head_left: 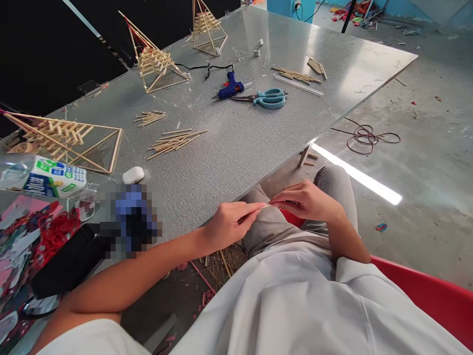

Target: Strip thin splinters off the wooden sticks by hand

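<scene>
Over my lap, my left hand (236, 222) and my right hand (306, 199) meet fingertip to fingertip. Both are closed in a pinch. Something small and pale shows between the fingertips, too small for me to name. On the table (221, 167) beyond them lie loose thin wooden sticks (175, 143) and a smaller bunch of sticks (150, 117). Farther back are a blue glue gun (231, 88) and scissors (271, 98) with light blue handles. Stick frames shaped like pyramids stand along the far side, one (155, 64) near the middle and another (92, 143) at the left.
A white rounded case (133, 175) and a printed plastic package (55, 176) lie on the left, by a black pouch (70, 259) and red scraps (55, 231). More sticks (295, 75) rest toward the right. A coiled cord (367, 138) is on the floor, and a red chair (424, 296) is under me.
</scene>
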Demonstrator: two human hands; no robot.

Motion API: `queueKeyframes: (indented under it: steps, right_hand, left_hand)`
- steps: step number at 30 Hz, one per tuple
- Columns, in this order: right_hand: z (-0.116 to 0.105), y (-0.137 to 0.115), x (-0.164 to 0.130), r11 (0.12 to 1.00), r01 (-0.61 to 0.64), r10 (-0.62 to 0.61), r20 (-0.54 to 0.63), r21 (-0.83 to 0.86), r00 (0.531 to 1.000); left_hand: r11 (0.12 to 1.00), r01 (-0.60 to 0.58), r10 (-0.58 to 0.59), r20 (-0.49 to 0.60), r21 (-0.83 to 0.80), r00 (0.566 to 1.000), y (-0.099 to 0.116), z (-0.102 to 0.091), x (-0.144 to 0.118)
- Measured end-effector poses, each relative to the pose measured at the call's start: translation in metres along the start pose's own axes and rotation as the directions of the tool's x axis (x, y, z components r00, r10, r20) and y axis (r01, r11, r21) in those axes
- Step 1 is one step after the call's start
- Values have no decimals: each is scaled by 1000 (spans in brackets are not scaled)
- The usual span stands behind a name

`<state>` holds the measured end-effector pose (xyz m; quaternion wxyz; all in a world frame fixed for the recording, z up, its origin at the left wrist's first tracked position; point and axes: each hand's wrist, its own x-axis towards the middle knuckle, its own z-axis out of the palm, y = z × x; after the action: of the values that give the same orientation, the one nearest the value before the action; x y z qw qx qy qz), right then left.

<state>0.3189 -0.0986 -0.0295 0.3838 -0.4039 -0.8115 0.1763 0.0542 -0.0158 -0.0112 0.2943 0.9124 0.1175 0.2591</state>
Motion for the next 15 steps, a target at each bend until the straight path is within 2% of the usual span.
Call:
queueKeyframes:
  steps: [4,8,15]
  right_hand:
    - [-1,-3,-1,998,-2,7,76,-67,997]
    - [2,-4,-2,995,6,4,105,-102,994]
    - [1,-6,1,997,27,-32,72,71,997]
  left_hand:
    - [993,104,-102,24,-57,994,1,2,0]
    - [992,97,-95,29,-81,995,2,3,-1]
    - [991,55,-50,40,-126,998,10,-2,2]
